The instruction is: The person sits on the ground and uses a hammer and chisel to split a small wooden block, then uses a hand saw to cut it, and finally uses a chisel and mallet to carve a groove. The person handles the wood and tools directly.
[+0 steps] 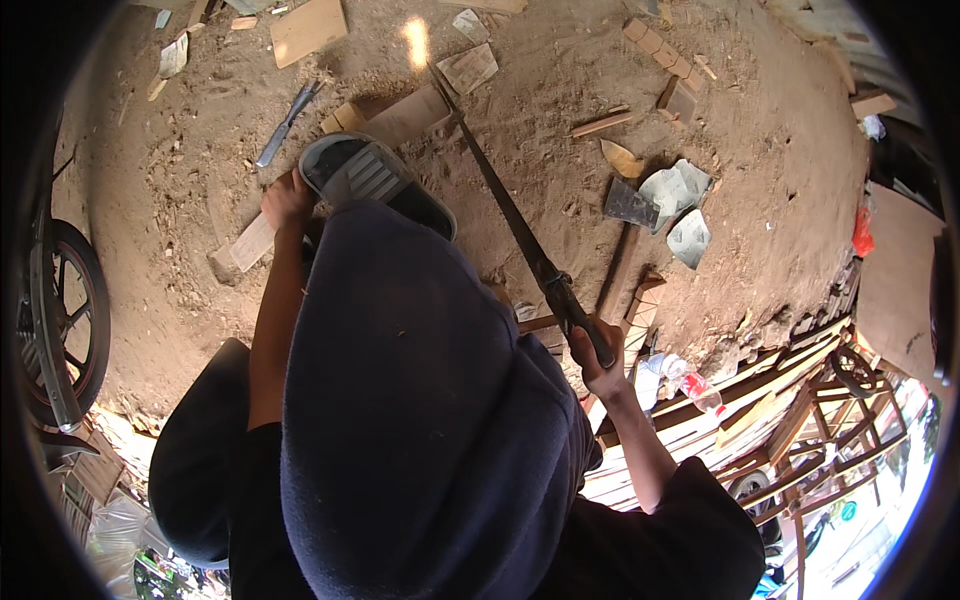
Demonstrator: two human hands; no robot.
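Observation:
My right hand (598,352) is closed round the dark handle of a long tapered blade (505,205); from this angle I cannot tell whether it is a saw or a machete. The blade slants up and to the left, its tip just past the far end of a wooden plank (408,116). That plank lies on the dirt floor, and my foot in a dark sandal (375,180) rests over its middle. My left hand (287,200) grips the plank's near left part, beside the sandal. My dark-clothed knee hides much of the centre.
A grey chisel-like tool (288,125) lies left of the plank. Wood offcuts (308,32) and torn grey scraps (672,195) are scattered about. A motorbike wheel (75,310) stands at far left. A plastic bottle (697,385) and stacked timber (780,375) are at right.

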